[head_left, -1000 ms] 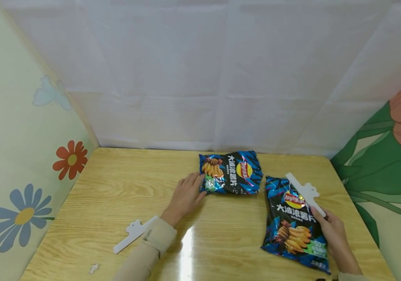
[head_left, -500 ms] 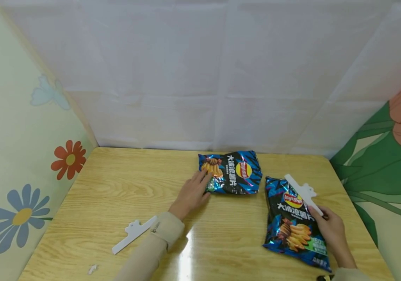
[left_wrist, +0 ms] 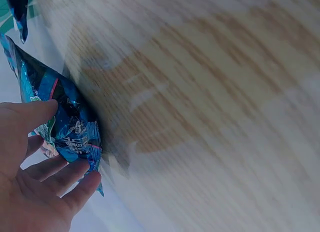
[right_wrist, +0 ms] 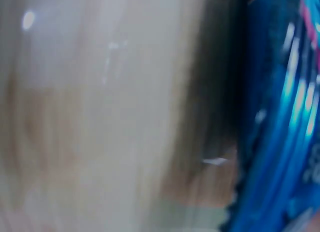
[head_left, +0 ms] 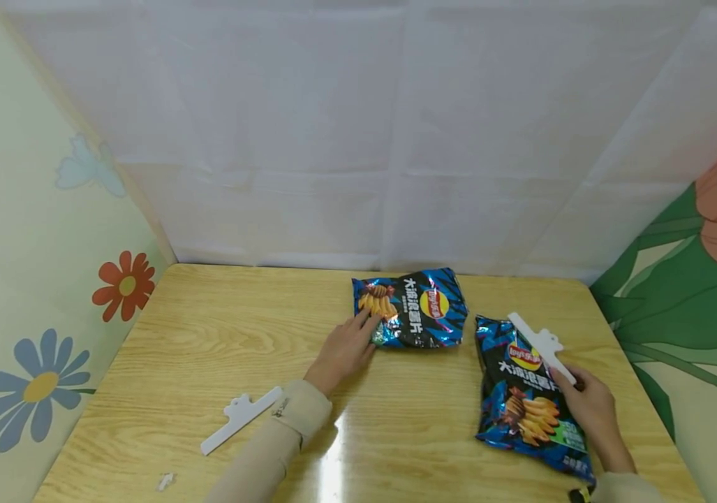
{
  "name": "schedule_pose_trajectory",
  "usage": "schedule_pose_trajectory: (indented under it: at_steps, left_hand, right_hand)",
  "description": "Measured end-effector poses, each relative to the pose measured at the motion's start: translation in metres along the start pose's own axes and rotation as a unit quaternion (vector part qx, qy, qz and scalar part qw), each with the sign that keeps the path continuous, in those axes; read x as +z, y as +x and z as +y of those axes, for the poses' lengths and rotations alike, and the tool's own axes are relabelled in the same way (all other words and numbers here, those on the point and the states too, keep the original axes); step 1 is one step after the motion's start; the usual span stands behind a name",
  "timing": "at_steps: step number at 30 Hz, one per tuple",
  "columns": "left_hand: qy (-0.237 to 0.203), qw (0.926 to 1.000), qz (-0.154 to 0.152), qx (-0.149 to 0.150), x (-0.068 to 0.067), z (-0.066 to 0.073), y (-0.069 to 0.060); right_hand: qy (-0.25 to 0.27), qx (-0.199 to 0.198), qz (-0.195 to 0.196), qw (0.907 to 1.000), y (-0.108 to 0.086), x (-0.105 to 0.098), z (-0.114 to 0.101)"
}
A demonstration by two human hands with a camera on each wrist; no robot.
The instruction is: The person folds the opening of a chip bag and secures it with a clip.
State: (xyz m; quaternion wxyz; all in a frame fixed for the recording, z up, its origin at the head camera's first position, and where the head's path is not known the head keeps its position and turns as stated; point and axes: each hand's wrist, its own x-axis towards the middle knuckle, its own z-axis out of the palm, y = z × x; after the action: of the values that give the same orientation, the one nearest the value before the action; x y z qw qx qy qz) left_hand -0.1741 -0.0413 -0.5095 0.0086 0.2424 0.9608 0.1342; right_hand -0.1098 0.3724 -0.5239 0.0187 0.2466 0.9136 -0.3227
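Note:
My left hand (head_left: pixel 343 349) lays its fingers on the near left end of a blue-black bag of potato chips (head_left: pixel 430 311), at the back of the table. In the left wrist view the thumb rests over this bag (left_wrist: pixel 62 117) while the other fingers spread along its lower side. My right hand (head_left: pixel 593 402) grips the right edge of a second chip bag (head_left: pixel 524 398). A long white sealing clip (head_left: pixel 543 346) sits slantwise over that bag's upper right corner, with the right thumb at its lower end. The right wrist view shows the second bag (right_wrist: pixel 280 142) blurred; the right hand's fingertips are hidden.
Another white clip (head_left: pixel 241 419) lies on the wooden table (head_left: pixel 226 335), left of my left forearm. A small white scrap (head_left: pixel 166 481) is near the front left. A white cloth (head_left: pixel 295 140) hangs behind the table, with painted walls on both sides.
My left hand has moved right and onto the back bag, which shifts very slightly. The lower end of the right bag has swung a little to the right, with the right hand still on it.

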Motion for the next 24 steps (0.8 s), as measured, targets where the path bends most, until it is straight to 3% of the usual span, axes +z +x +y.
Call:
schedule_pose_trajectory:
  at_steps: [6, 17, 24]
  left_hand:
    - [-0.006, 0.9999, 0.011, 0.005, 0.0, 0.001, -0.004]
    - [-0.017, 0.9997, 0.006, -0.014, 0.002, 0.007, -0.011]
    - [-0.03, 0.9993, 0.01, -0.018, 0.002, 0.01, -0.016]
  right_hand:
    - [-0.01, -0.026, 0.002, 0.9996, -0.003, -0.001, 0.0]
    - [-0.018, -0.051, 0.012, 0.9984, -0.006, -0.005, 0.001]
    - [0.022, -0.058, 0.01, 0.998, -0.016, -0.007, -0.01]
